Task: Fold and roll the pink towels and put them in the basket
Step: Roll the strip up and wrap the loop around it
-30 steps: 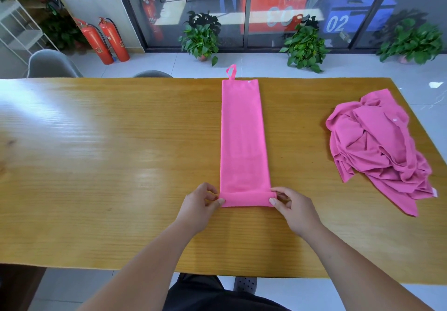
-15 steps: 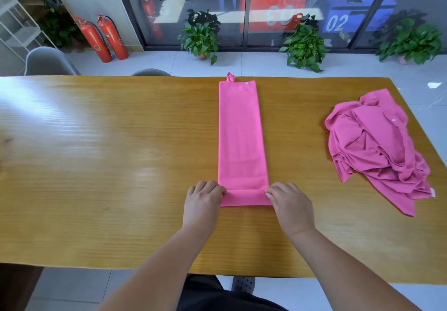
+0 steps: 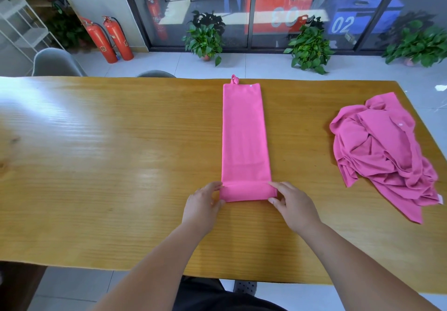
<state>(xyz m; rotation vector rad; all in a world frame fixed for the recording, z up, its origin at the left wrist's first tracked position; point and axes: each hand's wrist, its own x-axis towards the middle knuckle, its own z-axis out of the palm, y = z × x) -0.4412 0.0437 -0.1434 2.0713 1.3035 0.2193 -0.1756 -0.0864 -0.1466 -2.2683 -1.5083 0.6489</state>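
The folded towel (image 3: 244, 131) lies as a long strip mid-table (image 3: 96, 165), its long axis running straight away from the person, with a small roll (image 3: 246, 191) at the near end. The left hand (image 3: 203, 206) curls its fingers round the roll's left end and the right hand (image 3: 294, 208) pinches the right end, both equally close. The unrolled part lies on the far side of the fingers, nothing blocking it. The crumpled pile of towels (image 3: 382, 156) sits well off to the right. No basket in view.

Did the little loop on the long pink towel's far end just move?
Yes. The loop slid toward the person: it stuck out past the table's far edge before; now it sits bunched at that edge, drawn in with the long towel.
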